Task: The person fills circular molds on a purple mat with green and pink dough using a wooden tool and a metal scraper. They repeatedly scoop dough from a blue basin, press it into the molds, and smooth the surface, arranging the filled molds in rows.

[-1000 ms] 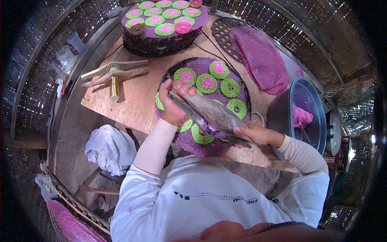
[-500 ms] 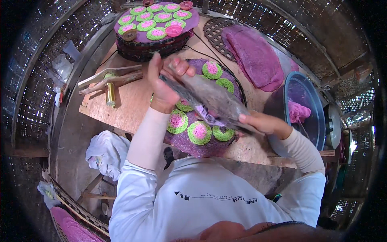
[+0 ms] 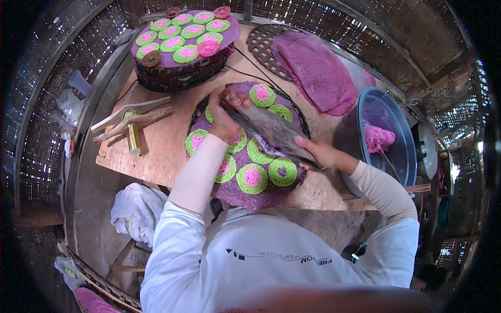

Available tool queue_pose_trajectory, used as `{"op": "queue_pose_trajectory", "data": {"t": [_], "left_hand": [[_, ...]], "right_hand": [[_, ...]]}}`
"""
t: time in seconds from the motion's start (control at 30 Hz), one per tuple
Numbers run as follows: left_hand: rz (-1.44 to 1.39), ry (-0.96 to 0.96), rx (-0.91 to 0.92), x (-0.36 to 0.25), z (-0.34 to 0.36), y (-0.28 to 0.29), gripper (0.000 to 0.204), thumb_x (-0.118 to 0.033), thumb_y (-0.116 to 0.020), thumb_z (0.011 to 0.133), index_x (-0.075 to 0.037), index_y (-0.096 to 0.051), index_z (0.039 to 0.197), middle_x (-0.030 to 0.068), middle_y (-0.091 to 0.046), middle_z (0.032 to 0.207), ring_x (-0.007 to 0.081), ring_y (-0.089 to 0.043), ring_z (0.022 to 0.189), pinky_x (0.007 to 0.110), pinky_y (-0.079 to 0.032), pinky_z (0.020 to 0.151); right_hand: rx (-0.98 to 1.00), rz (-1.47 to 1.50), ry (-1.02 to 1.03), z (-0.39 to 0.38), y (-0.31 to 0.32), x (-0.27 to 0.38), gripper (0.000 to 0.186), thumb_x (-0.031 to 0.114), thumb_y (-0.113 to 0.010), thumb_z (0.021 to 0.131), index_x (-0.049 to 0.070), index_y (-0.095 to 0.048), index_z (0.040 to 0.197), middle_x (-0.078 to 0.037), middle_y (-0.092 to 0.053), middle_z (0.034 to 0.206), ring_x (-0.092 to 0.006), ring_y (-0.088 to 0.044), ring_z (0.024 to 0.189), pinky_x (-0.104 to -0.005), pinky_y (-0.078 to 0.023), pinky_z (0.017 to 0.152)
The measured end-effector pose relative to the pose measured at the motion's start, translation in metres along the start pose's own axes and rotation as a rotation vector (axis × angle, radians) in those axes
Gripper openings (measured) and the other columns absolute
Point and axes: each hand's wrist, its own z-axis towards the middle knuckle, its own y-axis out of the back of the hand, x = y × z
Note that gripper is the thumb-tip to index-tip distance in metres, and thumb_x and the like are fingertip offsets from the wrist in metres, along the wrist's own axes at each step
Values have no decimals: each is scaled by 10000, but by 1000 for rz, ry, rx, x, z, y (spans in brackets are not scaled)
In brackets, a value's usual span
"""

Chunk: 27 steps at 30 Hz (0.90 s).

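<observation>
I hold a long, grey-brown wooden press [image 3: 274,128] slantwise above a round tray [image 3: 248,202] lined with purple sheet. My left hand [image 3: 226,116] is closed round its far left end, fingers curled over the top. At its near right end my right hand [image 3: 326,155] grips it, thumb on top. A whitish-purple patch shows along its lower edge. Beneath it on the tray lie several lacy noodle rounds [image 3: 252,178], green with pink middles. One green ring [image 3: 282,172] near my right hand has an open centre. The press and my arms hide part of the tray.
A second press with wooden handles and a brass cylinder [image 3: 133,139] lies at the left. Farther back stands a stacked basket [image 3: 172,78] bearing more rounds and small bowls. At the right, a blue tub [image 3: 412,161] holds pink dough [image 3: 378,138]; purple sheeting [image 3: 318,73] lies behind.
The press and both hands have shifted slightly relative to the tray, uncovering more of the rounds near my right hand. My left fingers wrap more closely round its end. The whole view has shifted a little.
</observation>
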Motion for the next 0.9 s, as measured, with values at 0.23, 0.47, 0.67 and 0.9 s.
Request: {"op": "queue_pose_trajectory", "data": {"t": [0.23,0.47,0.67,0.9], "left_hand": [[-10,-18,-85,3,0,9,299,-327,-487,800,-133,-393,592,-21,-351,502,138,-362,522,278,-348,563],[212,-47,82,-22,8,-61,353,-392,-468,823,-117,-404,610,-21,-332,497,157,-369,550,279,-337,580],[-20,208,159,16,-16,-74,360,-384,-464,827,-105,-431,602,1,-355,494,163,-387,554,286,-336,584],[-129,298,30,56,-22,-18,306,-275,-481,797,-126,-361,558,-11,-334,479,114,-332,477,269,-333,545]], "right_hand": [[-49,-31,-49,-14,2,30,731,671,-361,791,5,-628,649,-63,-543,510,-145,-525,434,-250,-413,453],[-39,93,207,-8,-1,22,668,627,-346,831,18,-593,710,-44,-537,590,-112,-493,530,-247,-406,534],[142,369,90,-70,6,11,636,607,-292,857,31,-555,922,-61,-554,711,-124,-510,588,-250,-412,541],[-102,229,-76,-70,-17,-34,786,658,-331,812,-76,-610,788,-104,-552,577,-162,-540,520,-293,-429,517]]}}
